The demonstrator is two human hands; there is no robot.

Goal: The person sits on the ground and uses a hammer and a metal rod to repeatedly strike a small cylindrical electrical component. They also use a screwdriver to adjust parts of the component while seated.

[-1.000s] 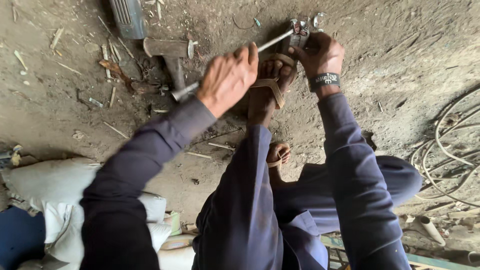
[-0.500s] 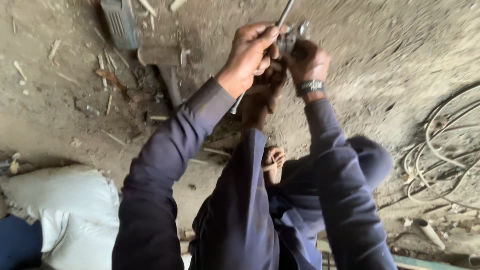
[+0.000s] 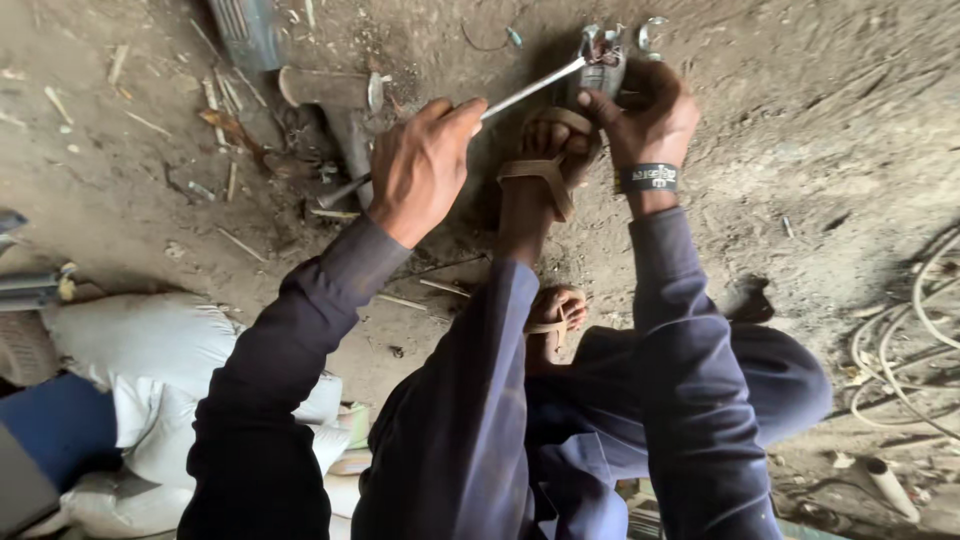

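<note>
My left hand (image 3: 420, 165) grips a long silver wrench (image 3: 530, 88) that runs up and right to a small grey metal part (image 3: 603, 62) on the dirt ground. Gripping that part from the right is my right hand (image 3: 645, 115), with a black wristband on its wrist. My sandalled foot (image 3: 545, 160) is pressed against the part from below. My other foot (image 3: 555, 315) is tucked under my leg. Both arms wear dark blue sleeves.
A hammer (image 3: 335, 105) lies on the ground left of the wrench, with wood splinters and scraps around it. White sacks (image 3: 140, 370) sit at lower left. Pale cables (image 3: 910, 340) curl at the right edge. A grey ribbed metal piece (image 3: 245, 30) lies at the top.
The left hand first swung the wrench handle up and right toward the right hand, then back down to the left. The right hand stayed on the metal part.
</note>
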